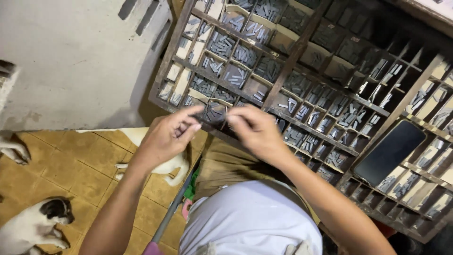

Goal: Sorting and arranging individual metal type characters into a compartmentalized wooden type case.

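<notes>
A wide wooden type case (302, 45) with many small compartments of grey metal type pieces slopes in front of me. My left hand (167, 137) and my right hand (255, 130) meet over its near edge. Both have fingers pinched toward each other around a small dark stick of metal type (214, 114) held between them. The fingertips hide most of what is gripped. My white shirt (250, 219) fills the bottom middle.
A dark phone (389, 152) lies flat on the case at right. On the tan tiled floor (61, 165) at left lie white and black animals (35, 224), one near my feet (165, 165). A grey wall (71, 56) stands at upper left.
</notes>
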